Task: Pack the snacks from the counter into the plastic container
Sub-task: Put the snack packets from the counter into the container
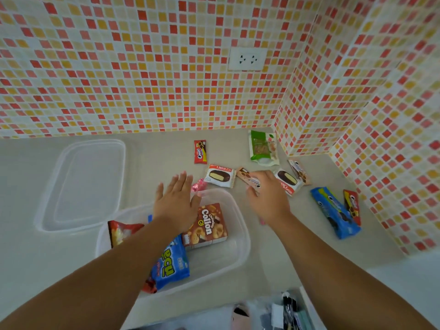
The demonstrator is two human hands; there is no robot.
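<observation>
Under the right hand [267, 198], its fingers [252, 186] curl on a tan wafer packet [248, 178], mid-pick, next likely lifting toward the plastic container [238, 234], where the left hand [177, 203] hovers, fingers spread.

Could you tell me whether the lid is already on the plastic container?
No, the lid lies flat on the counter to the left of the open container, which holds a Collon box and other snacks.
</observation>
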